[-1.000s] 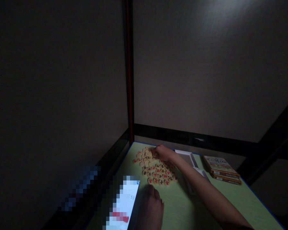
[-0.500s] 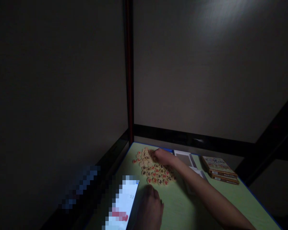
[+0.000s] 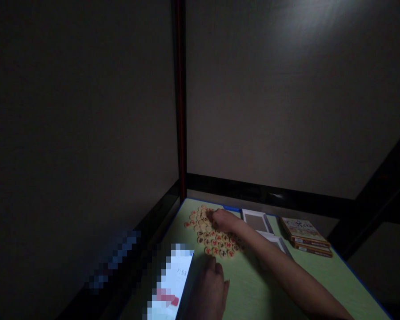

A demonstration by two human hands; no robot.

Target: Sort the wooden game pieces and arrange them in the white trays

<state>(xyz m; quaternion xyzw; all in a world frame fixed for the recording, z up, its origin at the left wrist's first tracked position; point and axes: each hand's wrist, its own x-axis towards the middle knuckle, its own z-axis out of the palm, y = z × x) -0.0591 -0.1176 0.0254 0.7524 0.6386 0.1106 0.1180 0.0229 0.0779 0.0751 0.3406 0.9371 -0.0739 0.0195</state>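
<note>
In the head view, the right hand reaches over the far part of the round game pieces, which lie clustered on the green table. Its fingers are bent down at them; whether they pinch one is hidden. The left hand is loosely curled between the nearest pieces and a lit phone; its grip cannot be told.

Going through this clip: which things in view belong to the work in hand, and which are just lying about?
In use:
- round pieces, many marked red or black
- right hand, fingers among them
- left hand, curled nearby

Apparently lying about:
- white trays
- stacked boxes
- lit screen beside the left hand
</note>
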